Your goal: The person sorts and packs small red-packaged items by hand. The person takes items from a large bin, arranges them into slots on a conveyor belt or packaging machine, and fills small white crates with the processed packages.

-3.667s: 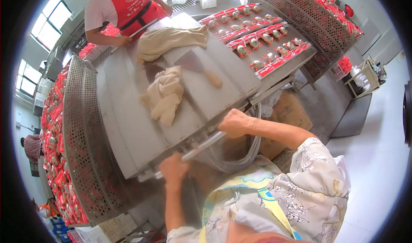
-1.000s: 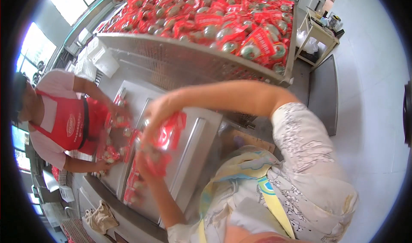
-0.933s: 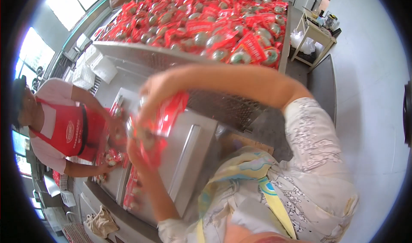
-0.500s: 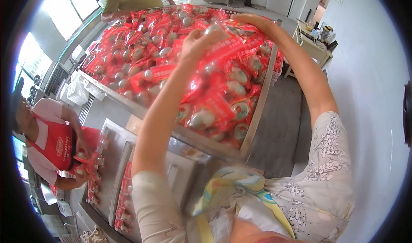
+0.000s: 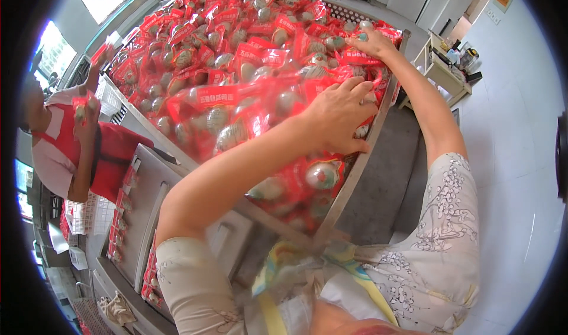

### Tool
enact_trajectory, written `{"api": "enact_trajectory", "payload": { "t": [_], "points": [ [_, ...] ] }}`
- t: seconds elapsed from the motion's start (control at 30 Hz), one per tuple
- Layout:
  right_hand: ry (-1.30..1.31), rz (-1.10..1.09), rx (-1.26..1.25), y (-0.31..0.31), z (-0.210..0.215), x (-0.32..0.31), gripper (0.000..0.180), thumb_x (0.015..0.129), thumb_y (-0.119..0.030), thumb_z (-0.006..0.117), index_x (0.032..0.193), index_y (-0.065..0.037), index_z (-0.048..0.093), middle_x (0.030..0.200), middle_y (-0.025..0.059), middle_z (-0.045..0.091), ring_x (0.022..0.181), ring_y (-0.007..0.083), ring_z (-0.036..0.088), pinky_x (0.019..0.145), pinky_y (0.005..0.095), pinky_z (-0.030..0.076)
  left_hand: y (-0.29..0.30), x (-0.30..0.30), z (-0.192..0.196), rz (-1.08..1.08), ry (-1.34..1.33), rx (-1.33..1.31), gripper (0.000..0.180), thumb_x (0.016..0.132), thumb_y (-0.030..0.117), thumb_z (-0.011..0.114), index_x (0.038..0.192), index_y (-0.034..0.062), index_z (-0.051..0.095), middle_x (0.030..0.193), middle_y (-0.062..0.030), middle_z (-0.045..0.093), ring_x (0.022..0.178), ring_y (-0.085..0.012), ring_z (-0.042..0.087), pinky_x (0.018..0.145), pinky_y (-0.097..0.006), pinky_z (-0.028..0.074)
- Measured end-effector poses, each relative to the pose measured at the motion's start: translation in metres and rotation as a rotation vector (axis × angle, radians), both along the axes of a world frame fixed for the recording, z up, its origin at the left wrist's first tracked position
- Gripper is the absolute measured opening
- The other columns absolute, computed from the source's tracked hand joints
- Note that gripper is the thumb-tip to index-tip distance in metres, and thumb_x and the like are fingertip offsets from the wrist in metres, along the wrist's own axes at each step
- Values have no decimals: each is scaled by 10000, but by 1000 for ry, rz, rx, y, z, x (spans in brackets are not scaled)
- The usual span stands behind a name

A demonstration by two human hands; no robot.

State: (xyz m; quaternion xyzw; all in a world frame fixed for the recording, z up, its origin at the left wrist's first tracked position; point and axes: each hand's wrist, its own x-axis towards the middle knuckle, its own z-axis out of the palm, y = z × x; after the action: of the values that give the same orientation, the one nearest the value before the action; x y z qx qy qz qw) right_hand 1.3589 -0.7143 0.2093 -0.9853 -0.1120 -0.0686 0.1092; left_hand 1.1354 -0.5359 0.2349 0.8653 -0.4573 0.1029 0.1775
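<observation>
Red-and-clear plastic packets point(image 5: 216, 119), each holding a pale greenish egg, lie heaped in a large metal-edged tray point(image 5: 355, 184). My left hand point(image 5: 343, 113) rests palm down on packets beside the tray's right edge, fingers apart and thumb spread toward me. Farther off along the same edge, my right hand point(image 5: 371, 43) lies on more packets with its fingers stretched out. Both hands touch the heap, and their palms hide what is directly beneath. Some packets in front of my left forearm are blurred.
At left a co-worker in a red apron point(image 5: 115, 157) holds up red packets. Rows of packets point(image 5: 120, 216) line a metal machine point(image 5: 139, 208) below. A small table point(image 5: 441, 74) with bottles stands by the right wall. Another person's hand shows at the far edge.
My left hand has come nearer and to the right, from mid-heap to the tray's edge. My right hand has shifted right. The co-worker at left has straightened and raised both hands with packets.
</observation>
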Motion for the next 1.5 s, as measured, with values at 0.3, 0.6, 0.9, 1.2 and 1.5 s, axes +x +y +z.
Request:
{"api": "enact_trajectory", "payload": {
  "t": [0.3,0.6,0.9,1.2,1.5],
  "points": [
    [13,90,-162,-23,-21,-37,972,699,-772,406,1438,-214,114,1479,205,-14,1324,476,93,1065,543,124,-10,-28,-11,373,-167,328,593,838,484,481,1314,137,418,1384,-196,283,1261,-478,246,1013,-564,254],
    [-148,-185,298,2,-27,14,788,806,-678,339,1377,-136,311,1381,251,312,1289,405,279,1045,505,220,-3,-2,8,788,148,204,793,753,624,511,1368,158,326,1363,-164,361,1207,-365,385,988,-569,251],
    [-253,-47,-195,-17,4,-46,793,810,-624,428,1406,-136,237,1422,129,305,1331,286,246,1056,527,179,11,-21,-5,519,105,-158,926,730,579,606,1363,-1,258,1410,-238,245,1302,-389,249,1073,-443,222],
    [-307,705,86,21,19,-202,463,774,-321,660,1140,-66,537,1165,127,541,1160,244,472,1033,448,261,114,-68,16,540,254,-645,640,859,387,550,1311,-25,364,1345,-181,401,1241,-245,392,1014,-333,310],
    [-83,827,358,72,29,-217,313,774,-225,670,1014,-43,581,987,110,581,927,221,568,802,315,439,198,-220,-40,747,108,-859,369,879,150,538,1206,-18,501,1279,-123,482,1204,-182,418,1002,-291,296]
  ]
}}
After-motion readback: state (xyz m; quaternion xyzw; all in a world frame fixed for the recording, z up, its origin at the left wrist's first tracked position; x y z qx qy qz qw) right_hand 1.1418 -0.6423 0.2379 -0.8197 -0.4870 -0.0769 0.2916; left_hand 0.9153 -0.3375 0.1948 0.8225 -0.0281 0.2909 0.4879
